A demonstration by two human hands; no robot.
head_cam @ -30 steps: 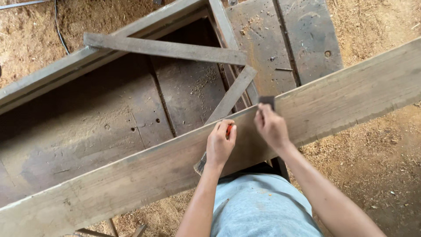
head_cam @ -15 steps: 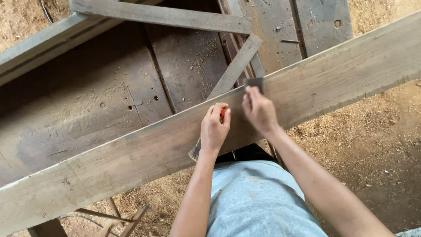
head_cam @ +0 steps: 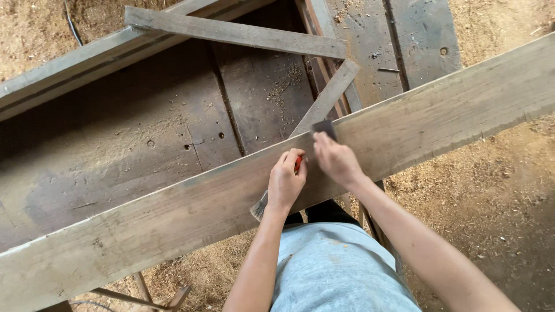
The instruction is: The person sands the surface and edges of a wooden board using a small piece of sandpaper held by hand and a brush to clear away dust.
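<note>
Left hand (head_cam: 286, 184) grips one red pencil (head_cam: 298, 163) on one plank (head_cam: 173, 214).

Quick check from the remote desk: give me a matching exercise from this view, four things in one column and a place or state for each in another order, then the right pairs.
Things:
1. left hand
2. right hand
3. long plank
4. sawdust

Places or states:
A. spread over the ground
B. lies slantwise across the old workbench
C. holds a small red marker on the plank
D. presses a dark metal square onto the plank

Pairs: 1-C, 2-D, 3-B, 4-A
</note>
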